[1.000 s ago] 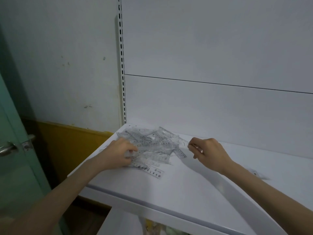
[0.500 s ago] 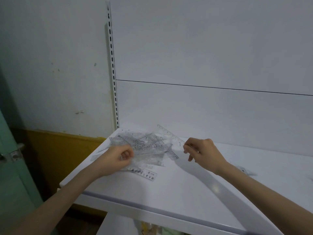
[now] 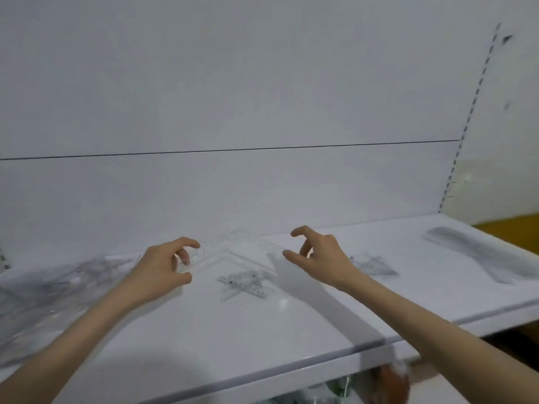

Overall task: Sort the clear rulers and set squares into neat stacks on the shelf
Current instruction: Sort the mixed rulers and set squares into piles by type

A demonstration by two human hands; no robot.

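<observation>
- The white shelf (image 3: 204, 330) runs across the lower half of the frame and carries every clear ruler and set square we can see. A white back panel (image 3: 233, 83) stands behind it.
- At the far left edge we find a loose, blurred heap (image 3: 58, 282) of clear pieces spread over the shelf.
- The left hand (image 3: 163, 269) hovers left of centre, just right of that heap. Its fingers (image 3: 186, 244) are curled, thumb and forefinger apart. Something clear may lie at the fingertips, but the blur keeps us from telling whether it grips anything.
- Between the hands, close to the back panel, lies a faint back pile (image 3: 233, 249) of clear set squares.
- In front of that, at centre, sits a small stack (image 3: 248, 282) with dark printed markings.
- The right hand (image 3: 320, 258) hovers right of centre, fingers loosely curled and spread, holding nothing.
- Just right of its wrist we see a triangular stack (image 3: 374, 265).
- At the far right a long stack (image 3: 478, 253) of rulers lies slantwise, near the foot of a slotted upright (image 3: 466, 126).
</observation>
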